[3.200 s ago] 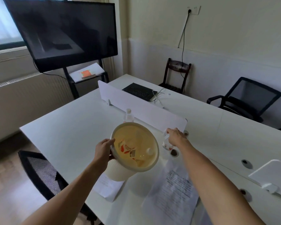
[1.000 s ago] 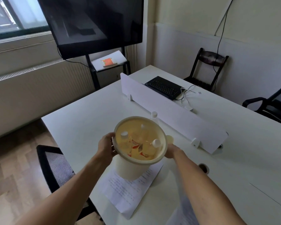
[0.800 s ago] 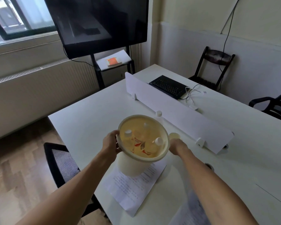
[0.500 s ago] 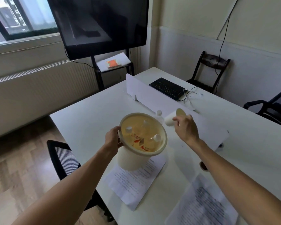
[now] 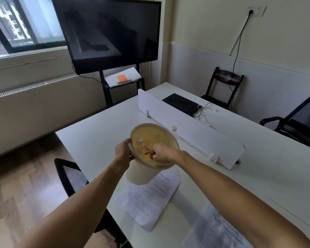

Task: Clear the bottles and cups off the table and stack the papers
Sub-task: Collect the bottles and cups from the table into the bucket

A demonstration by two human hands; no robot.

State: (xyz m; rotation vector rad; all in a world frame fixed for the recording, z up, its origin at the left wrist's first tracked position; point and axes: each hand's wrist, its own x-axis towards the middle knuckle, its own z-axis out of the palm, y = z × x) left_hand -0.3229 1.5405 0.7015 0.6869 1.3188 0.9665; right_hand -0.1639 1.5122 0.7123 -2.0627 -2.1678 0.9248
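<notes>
My left hand [image 5: 123,152] grips the left rim of a cream waste bin [image 5: 141,173] held over the white table [image 5: 97,136]. Clear bottles [image 5: 139,141] with white caps and red labels lie inside it. My right hand [image 5: 162,154] hangs over the bin's mouth with curled fingers; no cup shows in it. A capped bottle [image 5: 174,128] stands behind the bin by the white divider [image 5: 195,136]. One printed paper [image 5: 150,194] lies below the bin, another paper [image 5: 217,231] lies under my right forearm.
A black keyboard [image 5: 183,104] with cables sits beyond the divider. A mesh chair [image 5: 70,174] stands at the table's near-left edge. A large screen on a stand [image 5: 111,33] is at the back. A wooden chair [image 5: 225,86] and an office chair [image 5: 301,120] are on the right.
My right hand picked a paper cup off the table beside the divider, lifted it, and has now come down over the bin's mouth. The cup is no longer visible.
</notes>
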